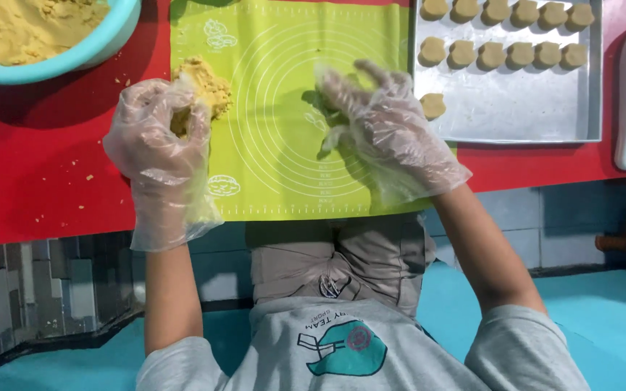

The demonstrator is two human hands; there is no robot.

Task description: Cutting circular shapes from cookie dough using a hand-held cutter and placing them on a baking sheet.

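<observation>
On the green mat [284,145], the gloved left hand [157,137] is clenched around a lump of yellow dough [180,119] at the mat's left edge, while the gloved right hand [371,119] hovers spread and released near the mat's right edge.

Green mat [291,108] — yellow dough [204,83].
</observation>
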